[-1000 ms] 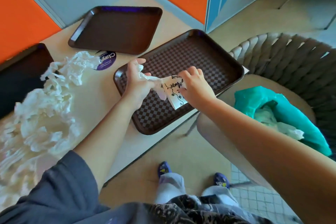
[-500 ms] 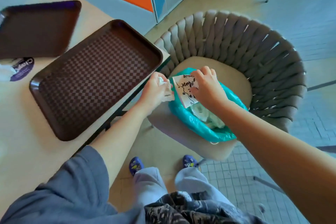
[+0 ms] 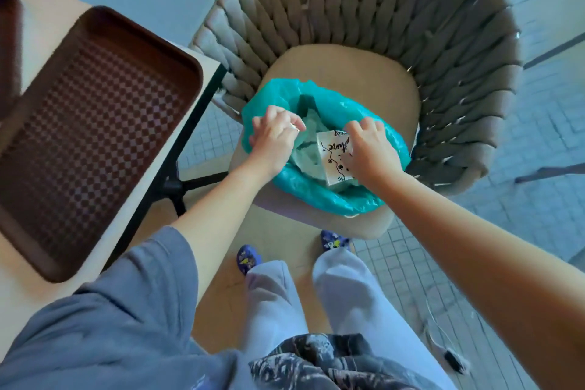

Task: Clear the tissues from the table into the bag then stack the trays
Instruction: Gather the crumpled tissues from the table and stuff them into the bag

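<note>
Your hands have moved from the bag's edge to over its open mouth.
Your right hand [image 3: 367, 149] pinches a printed tissue [image 3: 332, 155] inside the teal bag [image 3: 316, 196]; your left hand [image 3: 272, 139] curls round a small scrap. The bag sits on a woven chair [image 3: 380, 25] beside a checkered tray [image 3: 88, 136].

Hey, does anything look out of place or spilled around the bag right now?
Nothing spilled. The teal bag sits open on the chair seat, and both hands hold paper over its mouth. The tray lies flat on the table.

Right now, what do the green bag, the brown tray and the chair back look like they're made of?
Green bag: thin glossy plastic film, judging by its crinkles and shine. Brown tray: probably moulded hard plastic, matte, with a checkered textured floor and raised rim. Chair back: grey woven straps, seemingly fabric or cord, though the weave is too blurred to tell which.
</note>
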The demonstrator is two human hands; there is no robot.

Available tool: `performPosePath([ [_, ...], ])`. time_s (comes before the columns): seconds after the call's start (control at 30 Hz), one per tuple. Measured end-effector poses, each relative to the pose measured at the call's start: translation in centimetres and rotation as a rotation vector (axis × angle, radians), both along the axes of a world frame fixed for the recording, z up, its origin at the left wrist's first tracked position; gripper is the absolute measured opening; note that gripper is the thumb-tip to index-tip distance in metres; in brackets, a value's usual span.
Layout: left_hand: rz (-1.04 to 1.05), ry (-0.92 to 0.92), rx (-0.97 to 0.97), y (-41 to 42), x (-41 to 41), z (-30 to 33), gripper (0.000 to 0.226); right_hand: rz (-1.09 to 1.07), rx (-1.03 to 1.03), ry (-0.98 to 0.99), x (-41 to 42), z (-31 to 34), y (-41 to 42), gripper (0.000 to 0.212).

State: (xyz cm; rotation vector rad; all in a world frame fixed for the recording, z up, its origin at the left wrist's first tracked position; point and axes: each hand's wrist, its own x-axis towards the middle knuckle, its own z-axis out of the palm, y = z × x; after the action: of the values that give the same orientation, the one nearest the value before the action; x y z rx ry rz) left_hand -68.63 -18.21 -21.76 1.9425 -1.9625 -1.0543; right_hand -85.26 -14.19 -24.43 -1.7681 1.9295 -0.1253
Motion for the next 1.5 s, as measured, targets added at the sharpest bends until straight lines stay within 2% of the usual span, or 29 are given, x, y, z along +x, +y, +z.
performPosePath([
  [0.1, -0.185, 0.013, -0.111, 0.2, -0.3, -2.5, 0.017, 0.029, 0.001, 0.016, 0.7, -1.6, 0.1, 0.032],
  [0.2, -0.244, 0.004, -0.157, 0.3, -0.3, -4.0, 0.014, 0.11, -0.017, 0.056, 1.2, -3.1, 0.5, 0.032],
  [0.33, -0.192, -0.125, 0.06, -0.8, -0.6, -6.5, 0.028, 0.168, 0.012, 0.136, 0.9, -4.5, 0.9, 0.037],
  [0.47, -0.462, -0.389, 0.173, -1.3, -1.1, -8.3, 0.011, 0.159, 0.127, 0.126, 0.8, -5.1, 1.0, 0.034],
  [0.6, -0.592, -0.52, 0.407, -1.5, -1.7, -8.7, 0.021, 0.229, 0.296, 0.085, 1.2, -5.4, 1.0, 0.025],
  [0.7, -0.597, -0.555, 0.458, -1.5, -1.6, -8.2, 0.023, 0.281, 0.37, 0.132, 1.3, -5.0, 1.2, 0.027],
  [0.77, -0.568, -0.511, 0.424, -1.6, -1.4, -7.0, 0.029, 0.337, 0.323, 0.193, 1.6, -4.2, 1.0, 0.029],
  [0.83, -0.544, -0.386, 0.345, -1.7, -1.0, -5.4, 0.03, 0.383, 0.228, 0.241, 2.2, -3.2, 0.6, 0.03],
  [0.93, -0.444, -0.179, 0.134, -1.2, 0.4, -2.8, 0.038, 0.383, 0.122, 0.225, 3.6, -0.8, 0.0, 0.03],
  [1.0, -0.394, -0.134, -0.043, -0.5, 1.6, -1.2, 0.035, 0.364, 0.108, 0.2, 4.6, 0.6, -0.4, 0.029],
  [1.3, -0.237, -0.241, -0.45, 2.5, 11.6, 5.8, 0.029, 0.458, -0.08, 0.179, 12.5, 7.1, -2.4, 0.036],
  [1.5, -0.018, -0.355, -0.556, 5.5, 21.6, 9.9, 0.03, 0.562, -0.242, 0.073, 22.3, 11.3, -2.8, 0.047],
])
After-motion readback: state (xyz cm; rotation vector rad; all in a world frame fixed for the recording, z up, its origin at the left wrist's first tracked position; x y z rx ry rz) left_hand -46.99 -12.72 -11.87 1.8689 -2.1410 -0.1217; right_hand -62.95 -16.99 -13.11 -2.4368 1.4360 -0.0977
